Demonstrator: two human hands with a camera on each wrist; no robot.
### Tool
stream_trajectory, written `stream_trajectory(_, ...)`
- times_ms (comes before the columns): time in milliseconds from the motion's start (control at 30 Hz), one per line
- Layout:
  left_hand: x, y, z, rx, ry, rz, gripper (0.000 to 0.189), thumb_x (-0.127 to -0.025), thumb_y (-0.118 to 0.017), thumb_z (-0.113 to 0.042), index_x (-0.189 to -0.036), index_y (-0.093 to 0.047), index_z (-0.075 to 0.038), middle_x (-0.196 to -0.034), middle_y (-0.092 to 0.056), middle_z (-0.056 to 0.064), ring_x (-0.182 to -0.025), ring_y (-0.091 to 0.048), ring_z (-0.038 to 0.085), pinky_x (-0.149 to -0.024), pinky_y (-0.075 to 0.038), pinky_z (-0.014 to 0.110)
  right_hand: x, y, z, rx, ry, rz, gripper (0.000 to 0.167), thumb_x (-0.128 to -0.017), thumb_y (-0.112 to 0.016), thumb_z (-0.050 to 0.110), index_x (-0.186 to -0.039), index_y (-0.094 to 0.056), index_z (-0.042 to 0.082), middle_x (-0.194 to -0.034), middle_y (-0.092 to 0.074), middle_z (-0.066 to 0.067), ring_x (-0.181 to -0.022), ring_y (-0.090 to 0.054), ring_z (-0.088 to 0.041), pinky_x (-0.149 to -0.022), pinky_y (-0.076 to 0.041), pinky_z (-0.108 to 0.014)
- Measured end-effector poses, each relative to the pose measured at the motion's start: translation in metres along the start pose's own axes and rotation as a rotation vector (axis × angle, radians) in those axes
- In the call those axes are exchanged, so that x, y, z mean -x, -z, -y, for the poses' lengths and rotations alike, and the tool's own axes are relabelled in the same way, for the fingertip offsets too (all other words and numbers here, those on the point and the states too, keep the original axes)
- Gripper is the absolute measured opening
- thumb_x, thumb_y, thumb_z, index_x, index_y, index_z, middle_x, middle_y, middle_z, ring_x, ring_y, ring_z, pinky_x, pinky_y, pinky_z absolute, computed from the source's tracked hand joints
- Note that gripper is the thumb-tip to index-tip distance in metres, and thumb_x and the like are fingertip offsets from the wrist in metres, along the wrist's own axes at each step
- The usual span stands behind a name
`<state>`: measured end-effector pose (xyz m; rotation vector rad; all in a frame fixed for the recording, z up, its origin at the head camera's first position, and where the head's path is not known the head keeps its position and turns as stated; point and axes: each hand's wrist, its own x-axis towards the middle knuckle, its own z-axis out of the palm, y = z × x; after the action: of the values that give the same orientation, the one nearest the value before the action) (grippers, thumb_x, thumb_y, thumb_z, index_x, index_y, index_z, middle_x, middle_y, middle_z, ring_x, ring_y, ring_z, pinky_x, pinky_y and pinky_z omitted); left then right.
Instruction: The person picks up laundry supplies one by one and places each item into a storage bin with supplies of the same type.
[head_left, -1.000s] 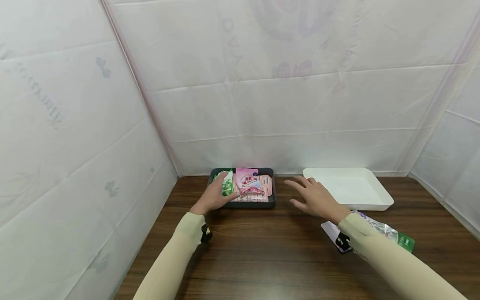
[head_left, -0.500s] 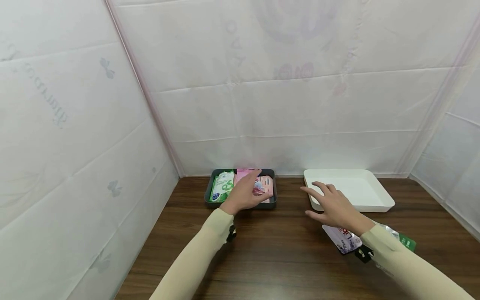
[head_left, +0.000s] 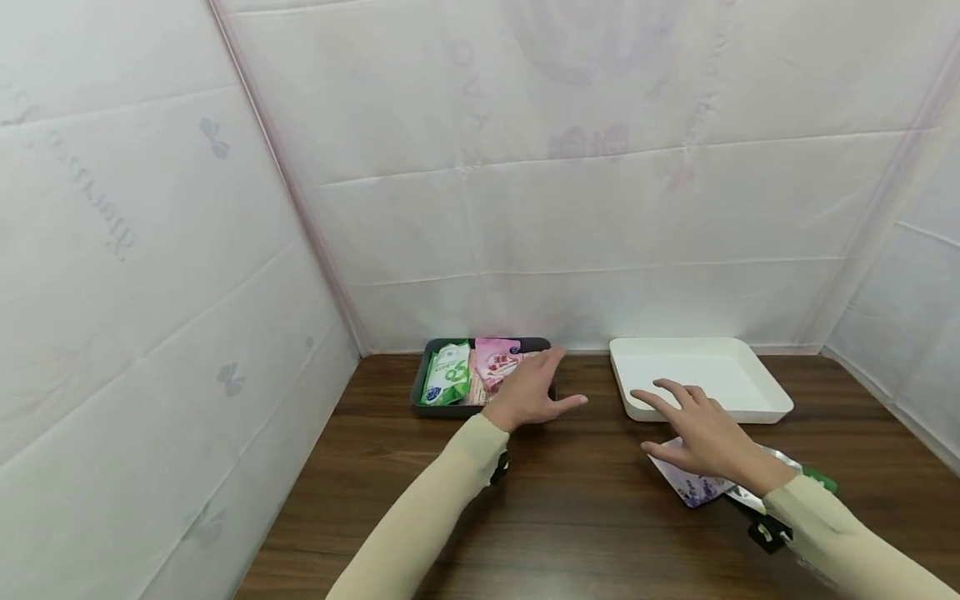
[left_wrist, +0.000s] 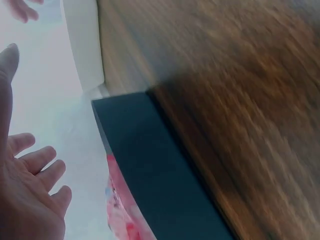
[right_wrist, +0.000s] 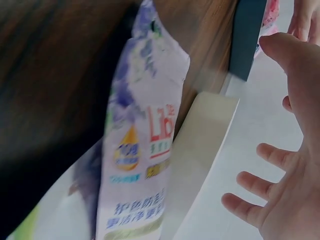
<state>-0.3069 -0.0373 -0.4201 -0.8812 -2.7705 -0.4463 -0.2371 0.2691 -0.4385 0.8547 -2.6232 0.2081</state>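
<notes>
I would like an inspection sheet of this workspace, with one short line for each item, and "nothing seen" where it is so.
Surface: brown wood-grain table.
Job's things: dark tray of packets, including a green packet and a pink packet; white tray to its right; purple packet and green-ended packet before the white tray, both partly hidden.
Clutter: nothing seen.
Hands: left hand over the dark tray's right end, right hand above the purple packet; neither holds anything.
Cables: nothing seen.
Surroundings: white sheets with faint prints, behind and at both sides.
</notes>
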Motion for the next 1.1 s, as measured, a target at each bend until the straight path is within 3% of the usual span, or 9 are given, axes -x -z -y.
stream_trajectory(200, -0.007, -0.007, -0.010, -0.045, 0.024, 0.043, 0.093, -0.094, -0.055, -0.071, -0.161, -0.034, -0.011, -0.162, -0.041, 0.006, -0.148, -0.039, 0.022, -0.121, -0.031, 0.038, 0.014, 0.001, -0.006, -0.020, -0.014, 0.011, 0.075, -0.087, -0.079, 0.046, -0.152, -0.048, 0.025, -0.147, -0.047, -0.020, -0.119, -0.053, -0.050, -0.084, -0.049, -0.065)
stream_trajectory(500, -0.019, -0.022, -0.031, -0.094, 0.018, 0.103, 0.091, -0.095, -0.051, -0.074, -0.161, -0.034, -0.014, -0.163, -0.039, 0.005, -0.150, -0.036, 0.020, -0.123, -0.026, 0.039, 0.035, 0.003, -0.015, -0.023, 0.035, -0.018, 0.077, -0.083, -0.083, 0.047, -0.149, -0.051, 0.023, -0.142, -0.051, -0.020, -0.113, -0.056, -0.049, -0.089, -0.046, -0.064)
stream_trajectory(733, -0.029, -0.035, -0.045, -0.136, 0.004, 0.119, 0.091, -0.095, -0.049, -0.075, -0.161, -0.035, -0.014, -0.163, -0.038, 0.006, -0.149, -0.037, 0.020, -0.124, -0.024, 0.037, 0.048, 0.001, -0.021, -0.051, 0.060, -0.035, 0.083, -0.076, -0.088, 0.049, -0.146, -0.053, 0.022, -0.138, -0.052, -0.018, -0.113, -0.055, -0.046, -0.080, -0.048, -0.063)
stream_trajectory(1100, -0.039, -0.053, -0.063, -0.174, -0.028, 0.158, 0.093, -0.095, -0.045, -0.077, -0.163, -0.030, -0.016, -0.166, -0.033, 0.003, -0.151, -0.033, 0.018, -0.124, -0.022, 0.035, 0.064, -0.002, -0.027, -0.072, 0.016, 0.010, 0.082, -0.077, -0.088, 0.053, -0.146, -0.055, 0.025, -0.144, -0.048, -0.009, -0.116, -0.051, -0.042, -0.081, -0.046, -0.066)
